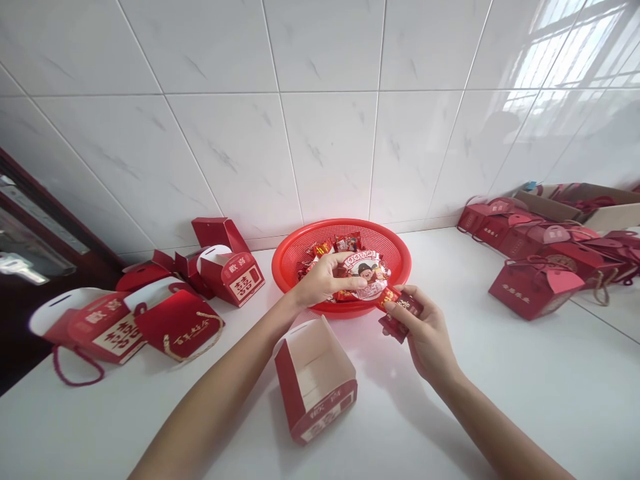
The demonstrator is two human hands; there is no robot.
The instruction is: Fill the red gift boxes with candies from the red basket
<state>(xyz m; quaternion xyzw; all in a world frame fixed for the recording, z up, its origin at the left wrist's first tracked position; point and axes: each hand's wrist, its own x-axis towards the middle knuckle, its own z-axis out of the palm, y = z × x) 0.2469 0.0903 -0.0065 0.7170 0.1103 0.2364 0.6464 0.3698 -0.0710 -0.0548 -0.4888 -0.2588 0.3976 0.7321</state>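
My left hand [327,280] is closed on a white and pink candy packet [367,270] with a cartoon figure, held over the front of the red plastic basket [287,250]. Just right of the basket's front rim, my right hand [425,327] pinches wrapped candies [400,310] in dark red and gold wrappers. Several more wrapped candies [347,243] lie inside the basket, partly hidden by my left hand. Nearer to me stands an open red gift box [317,387], its pale inside showing and no candy visible in it.
Several red gift boxes stand open at the left, among them a box with a rope handle [183,327]. More closed red boxes [535,287] crowd the right, beside a cardboard carton [617,210]. A white tiled wall [330,147] runs behind the table.
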